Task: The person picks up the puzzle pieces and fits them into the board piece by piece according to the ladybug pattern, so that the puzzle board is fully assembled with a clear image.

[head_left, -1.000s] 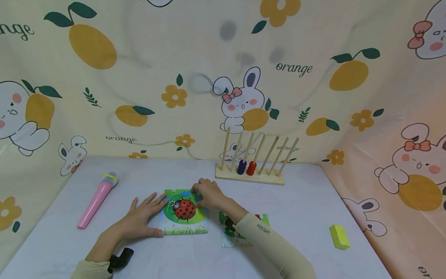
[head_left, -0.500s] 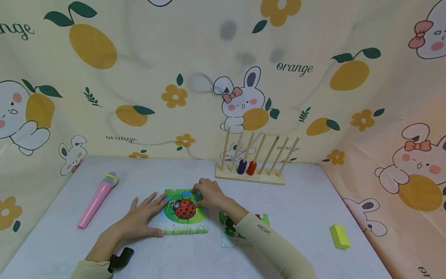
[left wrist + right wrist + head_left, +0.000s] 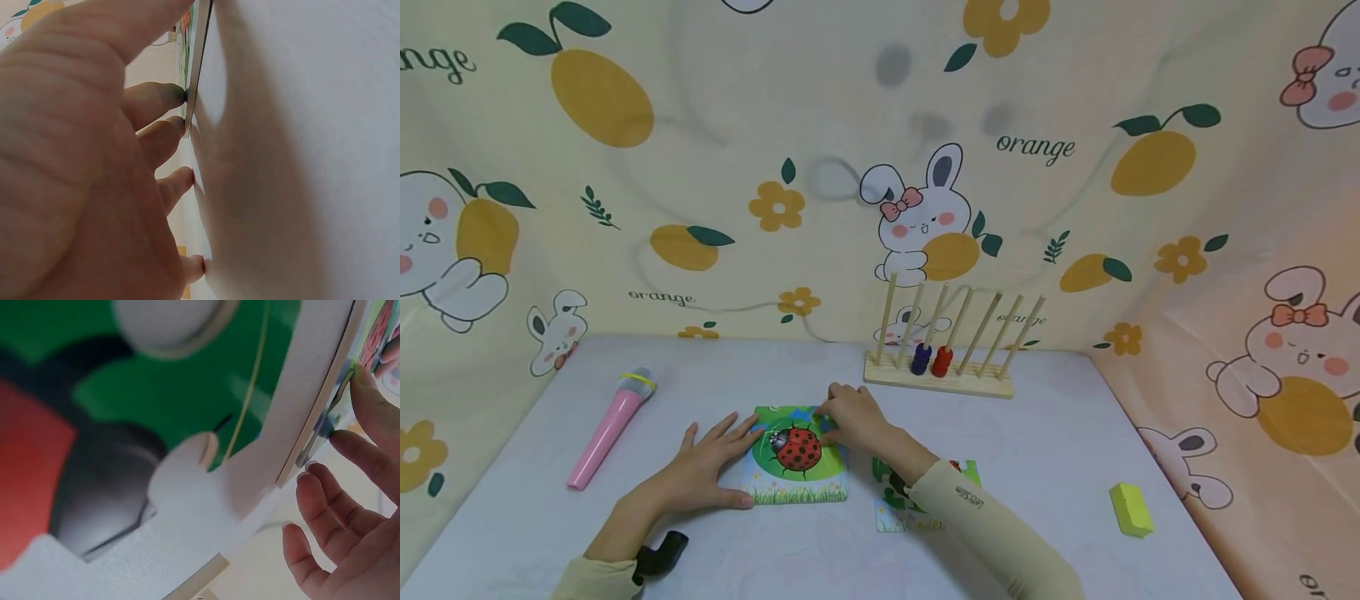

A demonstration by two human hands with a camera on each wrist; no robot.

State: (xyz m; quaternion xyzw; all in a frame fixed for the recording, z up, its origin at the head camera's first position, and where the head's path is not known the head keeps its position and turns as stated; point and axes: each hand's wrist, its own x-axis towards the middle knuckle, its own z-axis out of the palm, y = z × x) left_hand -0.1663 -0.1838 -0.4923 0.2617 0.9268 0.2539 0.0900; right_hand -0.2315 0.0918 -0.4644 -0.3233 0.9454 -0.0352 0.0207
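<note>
A square ladybug board point(image 3: 797, 483) lies on the white table. My left hand point(image 3: 703, 471) rests at its left side with fingers spread, fingertips and thumb touching the edge; the left wrist view shows them along that thin edge. My right hand point(image 3: 859, 423) is at the board's upper right corner. Its thumb and index finger pinch a puzzle piece point(image 3: 340, 394) there, the other fingers loosely bent outside the edge. To the right, partly under the right forearm, lies a second ladybug picture point(image 3: 910, 521) with notched edges, seen close in the right wrist view.
A pink microphone point(image 3: 606, 437) lies on the left of the table. At the back stands a wooden peg rack point(image 3: 936, 383) with purple beads point(image 3: 921, 360) and red beads point(image 3: 942, 362). A yellow-green block point(image 3: 1131, 509) sits at the right. A patterned cloth hangs behind.
</note>
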